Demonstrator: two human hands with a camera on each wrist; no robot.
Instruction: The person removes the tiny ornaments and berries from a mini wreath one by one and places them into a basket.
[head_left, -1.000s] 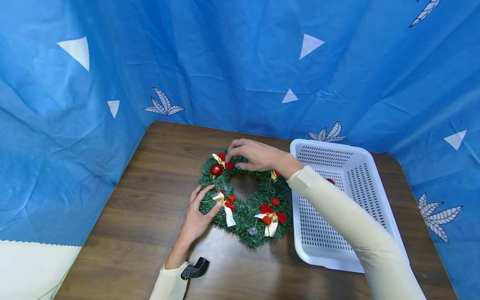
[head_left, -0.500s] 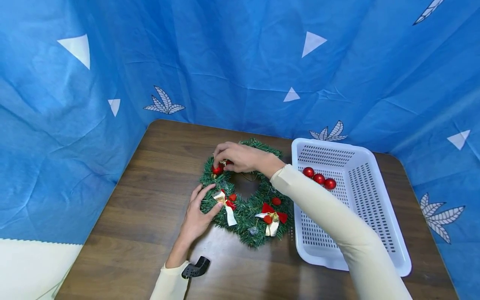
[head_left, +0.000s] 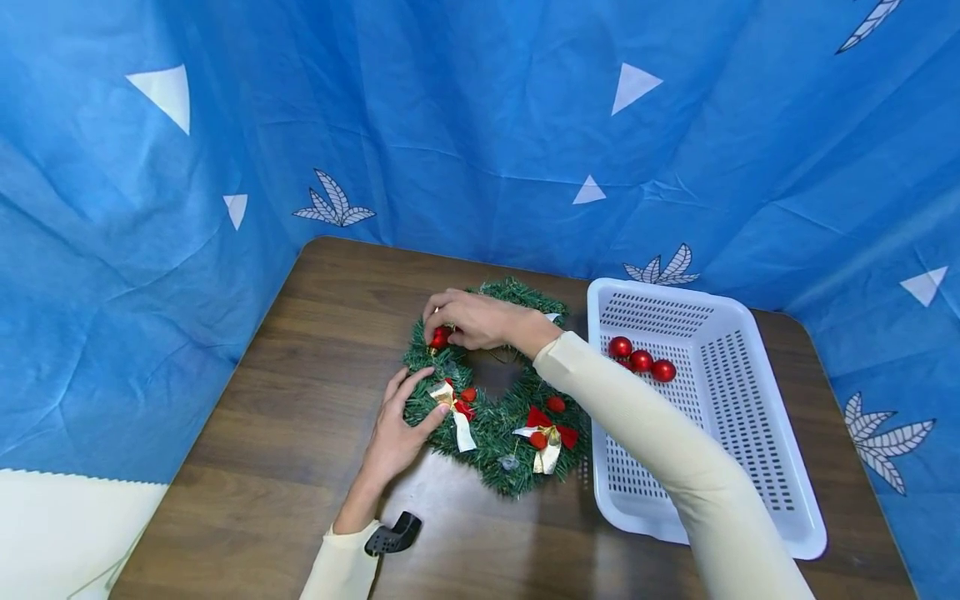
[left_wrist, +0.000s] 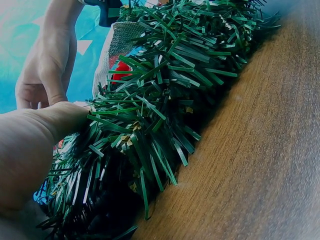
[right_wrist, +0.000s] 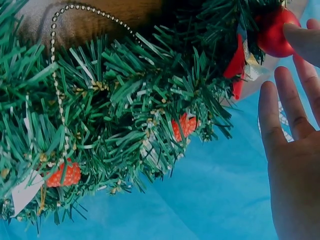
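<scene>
A green Christmas wreath lies on the table, trimmed with red and gold bows and red berries. At its upper left, a red ball ornament is pinched by my right hand. The right wrist view shows my thumb pressed on the side of the red ball, with a finger behind it and the others extended. My left hand rests on the wreath's left side, fingers spread, thumb at a gold-and-white bow. In the left wrist view, its thumb lies over the green tinsel.
To the right of the wreath stands a white perforated basket holding several red balls. A beaded gold chain loops over the wreath's inner opening. Blue patterned cloth hangs behind the wooden table.
My right hand has moved left from the upper bow to the red ball and now pinches it. The withdrawn arm uncovers the balls in the basket. My left hand stays on the wreath.
</scene>
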